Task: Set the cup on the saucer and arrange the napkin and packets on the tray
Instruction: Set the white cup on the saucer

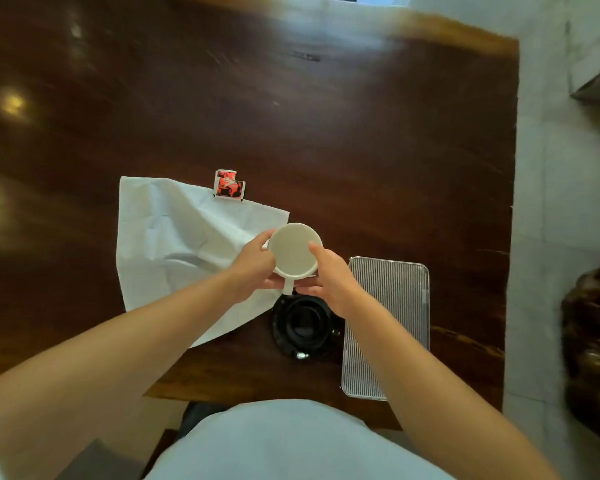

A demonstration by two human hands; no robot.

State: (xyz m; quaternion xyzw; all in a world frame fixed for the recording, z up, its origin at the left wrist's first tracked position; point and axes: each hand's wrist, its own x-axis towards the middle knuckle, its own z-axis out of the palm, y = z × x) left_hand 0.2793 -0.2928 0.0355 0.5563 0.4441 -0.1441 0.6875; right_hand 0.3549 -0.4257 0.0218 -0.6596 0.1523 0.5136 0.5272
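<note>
A white cup (293,249) is held above the table between both hands, its handle pointing toward me. My left hand (253,265) grips its left side and my right hand (328,278) its right side. Just below the cup sits a black saucer (303,325) on the dark wooden table. A crumpled white napkin (181,237) lies spread to the left, partly under my left arm. Red and white packets (228,184) rest at the napkin's far edge. A ribbed silver tray (392,306) lies to the right of the saucer, partly hidden by my right arm.
The dark wooden table (326,116) stretches far ahead and to the left. Its right edge (511,202) borders a pale tiled floor. A dark carved wooden object (593,323) stands at the right. My light shirt fills the bottom of the view.
</note>
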